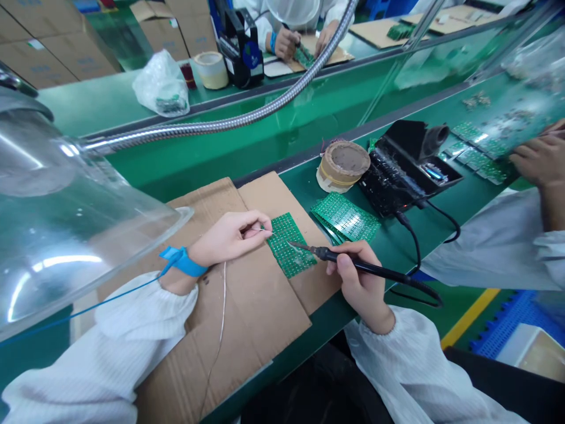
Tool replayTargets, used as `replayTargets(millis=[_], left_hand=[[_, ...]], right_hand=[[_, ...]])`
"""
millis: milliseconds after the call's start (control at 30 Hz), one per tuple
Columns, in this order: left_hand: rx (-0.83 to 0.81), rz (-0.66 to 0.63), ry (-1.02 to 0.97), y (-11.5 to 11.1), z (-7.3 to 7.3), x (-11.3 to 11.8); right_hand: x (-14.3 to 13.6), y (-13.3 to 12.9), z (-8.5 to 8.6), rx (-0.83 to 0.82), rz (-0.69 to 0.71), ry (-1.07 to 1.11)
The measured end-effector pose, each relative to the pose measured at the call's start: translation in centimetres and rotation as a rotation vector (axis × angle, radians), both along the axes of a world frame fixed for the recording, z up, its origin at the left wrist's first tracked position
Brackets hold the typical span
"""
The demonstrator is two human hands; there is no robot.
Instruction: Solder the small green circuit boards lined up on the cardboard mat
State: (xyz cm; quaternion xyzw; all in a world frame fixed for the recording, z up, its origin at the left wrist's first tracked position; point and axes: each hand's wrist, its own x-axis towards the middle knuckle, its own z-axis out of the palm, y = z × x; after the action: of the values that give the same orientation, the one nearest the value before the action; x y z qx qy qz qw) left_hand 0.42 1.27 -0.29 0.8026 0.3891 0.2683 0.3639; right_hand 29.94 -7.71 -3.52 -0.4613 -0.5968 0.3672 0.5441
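Observation:
A green circuit board [289,244] lies on brown cardboard [247,318] between my two hands. My left hand [233,237], with a blue strap at its wrist, pinches a thin solder wire [223,300] at the board's left edge; the wire trails down over the cardboard. In my right hand [359,282] is a black soldering iron [326,254], held like a pen. Its tip points left, over the middle of the board; whether it touches cannot be told. Right of the board lies a stack of green boards [346,217].
Behind the stack stand a tape roll [343,165] and a black soldering station [397,176] with cables. A clear fume hood [79,224] and metal hose [265,109] take up the left and top. Co-workers' hands show at the far right and top.

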Motion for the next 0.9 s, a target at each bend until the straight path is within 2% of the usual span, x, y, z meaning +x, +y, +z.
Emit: replayTargets(millis=[400, 900], left_hand=[[0.041, -0.038, 0.069, -0.05, -0.33, 0.15], [0.047, -0.076, 0.057, -0.19, -0.11, 0.45]], right_hand=[[-0.37, 0.46, 0.33, -0.011, 0.021, -0.069], [0.11, 0.03, -0.26, -0.015, 0.011, -0.050]])
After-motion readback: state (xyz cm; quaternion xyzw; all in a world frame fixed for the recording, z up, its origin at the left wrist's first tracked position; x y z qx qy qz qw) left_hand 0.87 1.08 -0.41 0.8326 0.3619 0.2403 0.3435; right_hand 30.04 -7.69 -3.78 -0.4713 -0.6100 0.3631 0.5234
